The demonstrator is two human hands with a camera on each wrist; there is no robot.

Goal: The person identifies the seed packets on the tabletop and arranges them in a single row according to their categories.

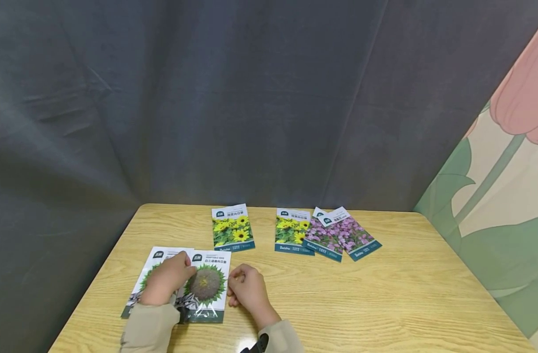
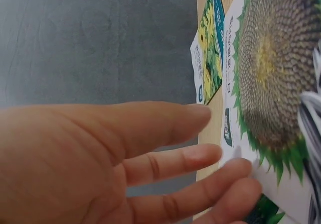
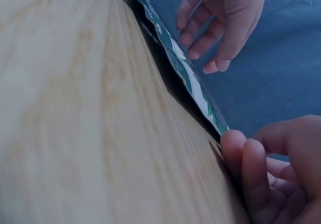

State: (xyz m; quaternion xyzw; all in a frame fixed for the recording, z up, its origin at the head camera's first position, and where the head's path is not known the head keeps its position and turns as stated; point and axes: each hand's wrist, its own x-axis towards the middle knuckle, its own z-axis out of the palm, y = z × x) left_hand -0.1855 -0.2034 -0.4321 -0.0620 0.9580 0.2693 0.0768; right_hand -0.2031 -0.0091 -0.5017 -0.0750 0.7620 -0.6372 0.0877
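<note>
Two seed packets with a large sunflower head on the front lie side by side at the table's front left. My left hand [image 1: 169, 275] hovers over them with its fingers loosely spread and nothing held, as the left wrist view shows. It partly hides the left sunflower packet [image 1: 138, 289]. My right hand [image 1: 250, 290] is at the right edge of the right sunflower packet [image 1: 207, 284], fingers curled. In the right wrist view its fingertips [image 3: 233, 141] pinch that edge, which stands slightly off the table.
Farther back on the wooden table [image 1: 361, 304] lie two yellow-flower packets, one left [image 1: 233, 228] and one right [image 1: 293, 231]. Two purple-flower packets [image 1: 353, 235] overlap beside the right one. A dark grey curtain [image 1: 260, 108] hangs behind, and a flower-patterned wall covering [image 1: 502, 196] is at right.
</note>
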